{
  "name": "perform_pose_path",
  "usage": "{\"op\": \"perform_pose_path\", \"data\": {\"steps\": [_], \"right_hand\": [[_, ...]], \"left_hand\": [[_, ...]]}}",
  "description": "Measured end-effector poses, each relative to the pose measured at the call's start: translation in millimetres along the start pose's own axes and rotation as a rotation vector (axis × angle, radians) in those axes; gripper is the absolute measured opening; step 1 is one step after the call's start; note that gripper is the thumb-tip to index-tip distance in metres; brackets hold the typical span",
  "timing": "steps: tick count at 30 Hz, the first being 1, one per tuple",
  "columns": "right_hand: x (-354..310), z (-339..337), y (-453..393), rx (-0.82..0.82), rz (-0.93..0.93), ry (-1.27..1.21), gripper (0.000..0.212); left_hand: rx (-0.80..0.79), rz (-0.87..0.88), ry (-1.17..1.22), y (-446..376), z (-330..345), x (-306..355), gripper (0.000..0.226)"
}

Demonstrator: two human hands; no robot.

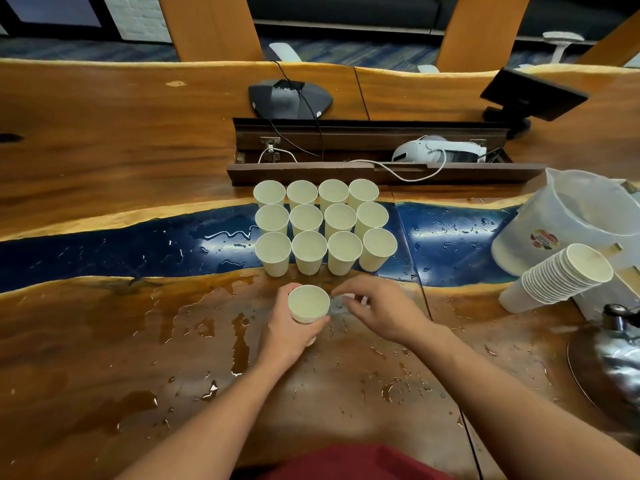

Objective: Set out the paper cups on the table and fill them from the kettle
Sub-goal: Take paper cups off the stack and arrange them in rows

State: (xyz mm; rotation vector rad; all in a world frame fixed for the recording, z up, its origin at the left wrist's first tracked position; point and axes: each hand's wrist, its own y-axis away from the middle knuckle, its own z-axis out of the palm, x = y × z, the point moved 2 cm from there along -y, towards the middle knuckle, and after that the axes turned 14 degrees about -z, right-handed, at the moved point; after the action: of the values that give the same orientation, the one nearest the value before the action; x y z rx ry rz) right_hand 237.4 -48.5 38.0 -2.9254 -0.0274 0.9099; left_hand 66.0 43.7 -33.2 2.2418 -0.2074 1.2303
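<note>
Twelve cream paper cups [323, 225] stand upright, mouths up, in a block of three rows of four across the blue resin strip [138, 244] of the wet wooden table [104, 341]. Just nearer me than that block, my left hand [287, 329] wraps a short stack of nested cream cups [308, 304], its long axis vertical, mouth up. My right hand [377, 311] hovers beside the stack's rim with fingers curled; whether it pinches anything I cannot tell. Right of the block, a long cup stack [557, 277] lies tilted against a translucent plastic pitcher [575, 220].
</note>
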Motion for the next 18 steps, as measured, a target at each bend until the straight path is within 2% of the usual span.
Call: {"op": "perform_pose_path", "data": {"steps": [6, 13, 18], "right_hand": [[-15.7, 16.1, 0.6, -0.072, 0.025, -0.125, 0.024], [-29.8, 21.2, -11.5, -0.158, -0.010, -0.116, 0.026], [-36.7, 28.7, -18.4, -0.175, -0.038, -0.125, 0.017]], "left_hand": [[0.032, -0.027, 0.011, 4.6, -3.8, 1.0, 0.070], [0.017, -0.071, -0.047, 16.3, -19.9, 4.3, 0.066], [-0.035, -0.151, -0.094, 26.7, -31.2, 5.1, 0.056]]}}
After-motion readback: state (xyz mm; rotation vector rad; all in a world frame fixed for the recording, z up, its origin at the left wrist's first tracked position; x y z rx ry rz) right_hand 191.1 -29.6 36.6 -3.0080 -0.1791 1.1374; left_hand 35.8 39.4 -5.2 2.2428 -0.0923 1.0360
